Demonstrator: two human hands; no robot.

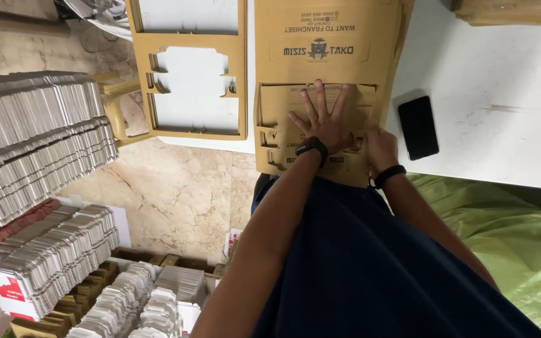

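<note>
A brown die-cut cardboard sheet (320, 47) with dark printing lies on the white table (489, 87), its near end hanging over the table edge. My left hand (322, 122) presses flat on the sheet's lower panel with fingers spread wide; a black watch is on that wrist. My right hand (380, 145) grips the sheet's lower right edge, fingers curled at the cardboard, with a black band on the wrist.
A leftover cardboard frame (186, 69) with cut-out windows lies left of the sheet. A black phone (418, 127) rests on the table to the right. Stacks of flat cardboard pieces (32, 131) fill the floor at left. Green plastic sheeting (508, 231) lies at right.
</note>
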